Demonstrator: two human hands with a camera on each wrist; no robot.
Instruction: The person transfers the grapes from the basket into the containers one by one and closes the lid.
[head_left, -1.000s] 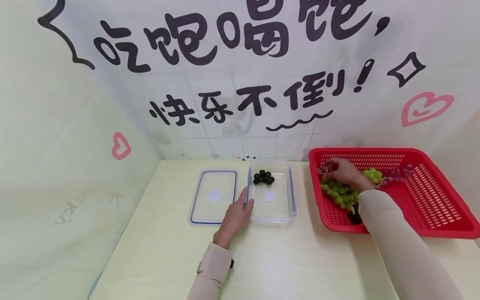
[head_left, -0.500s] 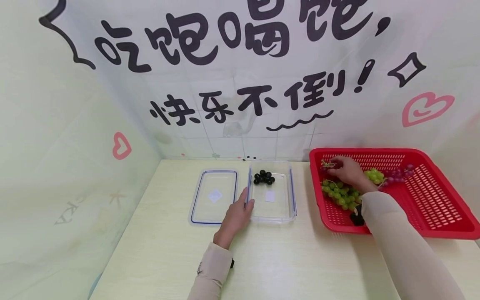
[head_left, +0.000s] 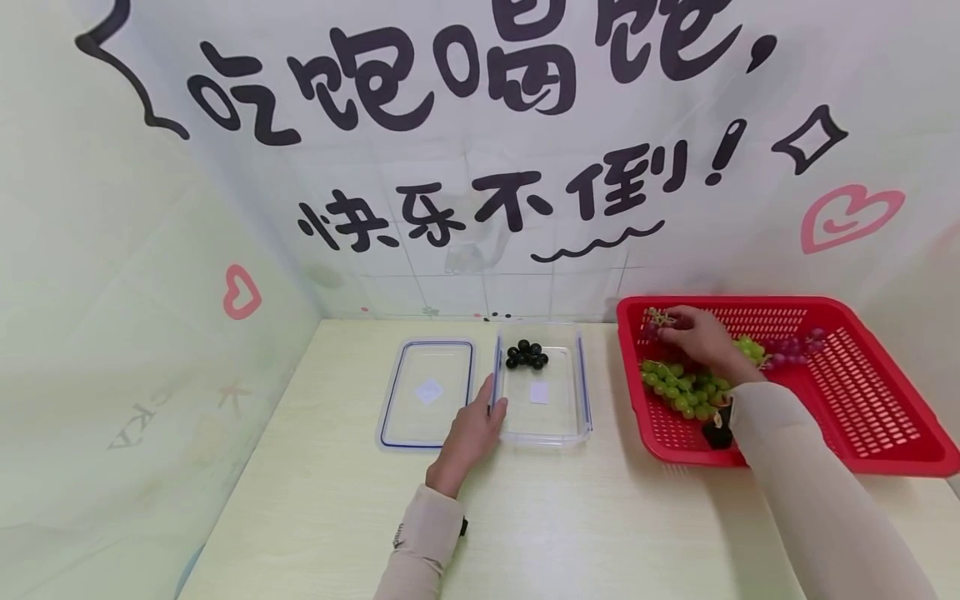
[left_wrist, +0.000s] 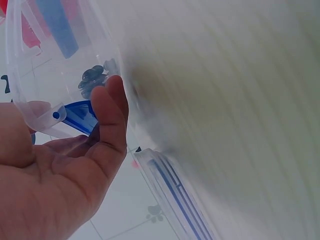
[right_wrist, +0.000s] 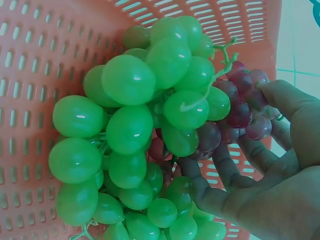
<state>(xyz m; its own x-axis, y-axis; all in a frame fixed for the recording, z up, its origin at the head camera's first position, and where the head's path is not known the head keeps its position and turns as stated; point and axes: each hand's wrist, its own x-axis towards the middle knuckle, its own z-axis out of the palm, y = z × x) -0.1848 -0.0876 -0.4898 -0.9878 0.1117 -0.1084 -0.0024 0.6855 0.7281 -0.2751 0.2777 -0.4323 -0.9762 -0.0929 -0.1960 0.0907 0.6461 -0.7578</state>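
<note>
My left hand [head_left: 476, 425] grips the left side of a clear plastic food container [head_left: 546, 439], fingers along its outer wall. A blue clip flap [left_wrist: 79, 114] shows beside those fingers in the left wrist view. Inside the container lies a small cluster of black grapes [head_left: 527, 357]. At the back left of a red basket [head_left: 862, 463], my right hand [head_left: 708, 337] holds a bunch of dark red grapes [right_wrist: 241, 112] between thumb and fingers. Green grapes [right_wrist: 127, 127] lie right beside it, hiding part of the red bunch in the right wrist view.
The container's lid [head_left: 427, 396], edged with a blue seal, lies flat on the table [head_left: 337, 517] left of the container. More green grapes [head_left: 750, 350] and purple grapes [head_left: 797, 350] sit toward the basket's back. A printed curtain [head_left: 465, 167] hangs behind the table.
My right hand has risen slightly and shifted a little right, and the red bunch's stem now stands higher by the basket's back left corner. The left hand and container have stayed put.
</note>
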